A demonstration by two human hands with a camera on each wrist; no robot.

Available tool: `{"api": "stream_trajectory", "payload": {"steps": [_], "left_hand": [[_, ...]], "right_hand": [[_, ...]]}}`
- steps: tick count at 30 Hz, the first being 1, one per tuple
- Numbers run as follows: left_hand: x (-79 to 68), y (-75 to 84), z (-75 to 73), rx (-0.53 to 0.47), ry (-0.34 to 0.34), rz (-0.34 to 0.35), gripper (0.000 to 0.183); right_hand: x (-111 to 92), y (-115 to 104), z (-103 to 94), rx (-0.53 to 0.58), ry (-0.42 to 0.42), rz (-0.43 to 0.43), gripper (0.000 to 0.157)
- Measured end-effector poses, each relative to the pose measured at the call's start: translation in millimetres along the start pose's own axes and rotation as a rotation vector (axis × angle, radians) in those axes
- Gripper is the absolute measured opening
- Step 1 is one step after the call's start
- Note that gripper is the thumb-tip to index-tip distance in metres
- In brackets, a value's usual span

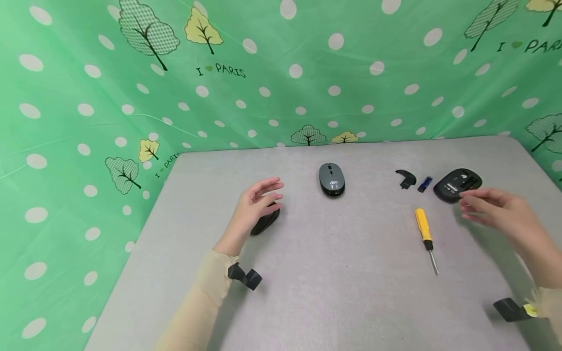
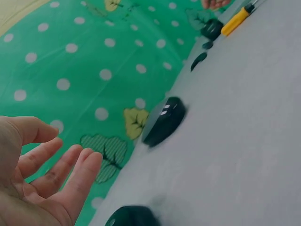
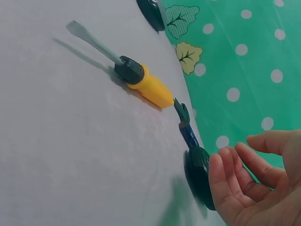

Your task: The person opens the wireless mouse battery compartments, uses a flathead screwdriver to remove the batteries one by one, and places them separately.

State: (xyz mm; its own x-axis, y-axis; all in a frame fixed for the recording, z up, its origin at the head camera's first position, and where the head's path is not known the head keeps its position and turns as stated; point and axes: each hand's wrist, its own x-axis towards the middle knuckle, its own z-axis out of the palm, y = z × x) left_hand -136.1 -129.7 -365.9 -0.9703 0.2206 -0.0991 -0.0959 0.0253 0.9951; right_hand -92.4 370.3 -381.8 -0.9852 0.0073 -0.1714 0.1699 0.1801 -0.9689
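Left hand (image 1: 256, 201) and right hand (image 1: 498, 210), fingers relaxed, gripping nothing, over a pale grey table (image 1: 325, 273).
Left is by a dark rounded mouse (image 1: 264, 224); right, by an upturned black oval mouse (image 1: 452, 187). A careless nudge could roll the small blue cylinder (image 1: 425, 184) beside it.

There are two hands (image 1: 254, 202) (image 1: 498, 209), two sleeves (image 1: 199, 292) (image 1: 552, 312), two computer mice (image 1: 332, 178) (image 1: 452, 187), one partly hidden dark object (image 1: 265, 223), one screwdriver (image 1: 424, 231), one battery (image 1: 425, 184), one small black piece (image 1: 408, 179), one table (image 1: 307, 273) and one patterned cloth (image 1: 263, 24).
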Motion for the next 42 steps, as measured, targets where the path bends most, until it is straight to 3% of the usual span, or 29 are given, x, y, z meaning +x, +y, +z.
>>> {"api": "stream_trajectory", "payload": {"steps": [7, 13, 19, 24, 31, 42], "left_hand": [[2.4, -2.9, -16.5, 0.006, 0.053, 0.004, 0.043], [2.1, -8.9, -27.2, 0.017, 0.094, -0.01, 0.044], [-0.2, -13.3, -33.5, 0.084, 0.154, -0.026, 0.045], [-1.5, -17.6, -37.3, 0.179, 0.183, 0.005, 0.045], [-2.3, -25.6, -42.0, 0.277, 0.194, 0.072, 0.044], [-7.9, -30.8, -43.4, 0.408, 0.153, 0.039, 0.046]], "right_hand": [[-2, 4, 3.4, -0.078, 0.009, 0.008, 0.025], [-3, 6, 6.9, -0.077, 0.006, 0.012, 0.026], [-4, 8, 7.9, -0.093, -0.004, 0.012, 0.025], [-4, 10, 8.2, -0.109, -0.013, 0.022, 0.025], [-4, 11, 8.1, -0.101, -0.022, 0.038, 0.024], [-4, 12, 12.7, -0.131, -0.009, 0.048, 0.02]]}}
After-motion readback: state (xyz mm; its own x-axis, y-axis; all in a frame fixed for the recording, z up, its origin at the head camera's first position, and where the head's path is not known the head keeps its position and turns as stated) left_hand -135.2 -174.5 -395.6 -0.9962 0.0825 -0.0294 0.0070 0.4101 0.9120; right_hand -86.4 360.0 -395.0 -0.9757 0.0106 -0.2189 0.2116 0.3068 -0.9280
